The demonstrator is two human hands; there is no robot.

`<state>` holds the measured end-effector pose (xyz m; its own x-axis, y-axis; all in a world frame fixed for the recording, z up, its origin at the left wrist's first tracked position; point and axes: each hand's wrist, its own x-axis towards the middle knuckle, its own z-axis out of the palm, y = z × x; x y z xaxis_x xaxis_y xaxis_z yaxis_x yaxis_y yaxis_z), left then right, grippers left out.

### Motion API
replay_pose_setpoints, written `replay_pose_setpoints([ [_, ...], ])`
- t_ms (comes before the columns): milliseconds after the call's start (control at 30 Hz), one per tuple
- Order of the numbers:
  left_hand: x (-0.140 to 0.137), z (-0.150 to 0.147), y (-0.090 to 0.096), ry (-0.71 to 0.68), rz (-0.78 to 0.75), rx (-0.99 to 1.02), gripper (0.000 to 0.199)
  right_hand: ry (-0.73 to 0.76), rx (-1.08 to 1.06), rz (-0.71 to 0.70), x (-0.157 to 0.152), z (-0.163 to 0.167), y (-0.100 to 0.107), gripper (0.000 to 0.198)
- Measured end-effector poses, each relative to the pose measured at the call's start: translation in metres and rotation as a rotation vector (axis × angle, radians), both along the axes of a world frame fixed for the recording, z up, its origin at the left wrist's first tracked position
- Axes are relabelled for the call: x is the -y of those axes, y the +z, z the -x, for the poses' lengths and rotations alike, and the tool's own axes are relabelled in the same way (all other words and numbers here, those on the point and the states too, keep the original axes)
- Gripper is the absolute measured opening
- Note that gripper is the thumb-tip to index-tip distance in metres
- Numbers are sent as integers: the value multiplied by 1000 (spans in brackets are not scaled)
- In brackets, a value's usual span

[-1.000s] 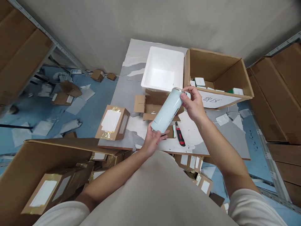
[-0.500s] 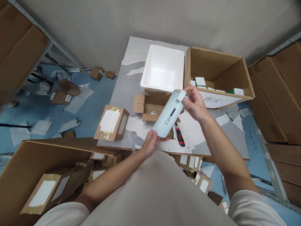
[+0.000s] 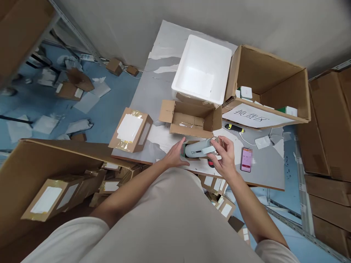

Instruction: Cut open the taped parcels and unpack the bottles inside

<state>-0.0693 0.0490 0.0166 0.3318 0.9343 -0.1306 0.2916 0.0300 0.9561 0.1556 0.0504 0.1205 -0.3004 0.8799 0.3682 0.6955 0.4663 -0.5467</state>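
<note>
A pale blue bottle (image 3: 195, 149) lies at the front of the table, within a small open box (image 3: 194, 159) of brown cardboard with a green end. My right hand (image 3: 225, 155) grips the bottle at its capped end, by the pale carrying strap. At the small box's left end is my left hand (image 3: 174, 155), thumb and fingers on either side of it. Behind them stands an open brown carton (image 3: 192, 128), its flaps spread. A red and black utility knife (image 3: 211, 163) is mostly hidden under the bottle and right hand.
A white foam box (image 3: 179, 78) and a large carton (image 3: 233, 75) with small boxes stand at the back. A taped parcel (image 3: 142, 137) sits left. To the right lie a phone (image 3: 246, 159) and a black and yellow tool (image 3: 234, 128). A big carton of parcels (image 3: 68, 146) is lower left.
The bottle has come down from above the table into the small box and turned more level. My left hand has left the bottle's base for the box end. The view has shifted.
</note>
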Motion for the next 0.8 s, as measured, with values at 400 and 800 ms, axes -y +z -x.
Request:
replay_pose_setpoints([
  [400, -4, -7, -6, 102, -21, 15, 72, 146, 260, 141, 2, 48, 10, 39],
  [800, -9, -3, -15, -8, -171, -66, 72, 253, 518, 225, -9, 47, -30, 40],
])
